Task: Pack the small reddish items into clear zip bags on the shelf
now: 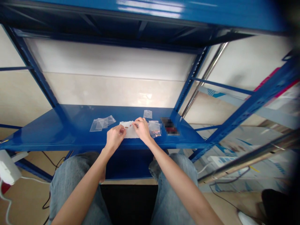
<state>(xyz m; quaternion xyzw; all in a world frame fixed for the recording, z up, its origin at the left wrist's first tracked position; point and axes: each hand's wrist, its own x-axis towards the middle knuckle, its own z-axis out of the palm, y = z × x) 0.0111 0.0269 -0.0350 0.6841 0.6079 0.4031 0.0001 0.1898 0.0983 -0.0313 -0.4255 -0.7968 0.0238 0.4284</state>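
A white sheet (131, 133), like paper or tissue, lies on the blue shelf near its front edge. Small brown pieces (127, 127) rest on it between my hands. My left hand (114, 136) is at the sheet's left side, fingers curled and closed; what they hold is too small to tell. Over the sheet's right side, my right hand (142, 127) has thumb and fingers pinched together, close to the brown pieces. Whatever is in that pinch is not clear. Just right of it lies a clear plastic bag (155, 128) with copper-coloured bits inside.
Several flat clear bags (102, 123) overlap on the left of the blue shelf (70, 125). Another small bag (147, 114) lies behind my right hand. A dark, pixelated object (170, 126) is at the right. Blue uprights and an upper shelf (150, 18) frame the space.
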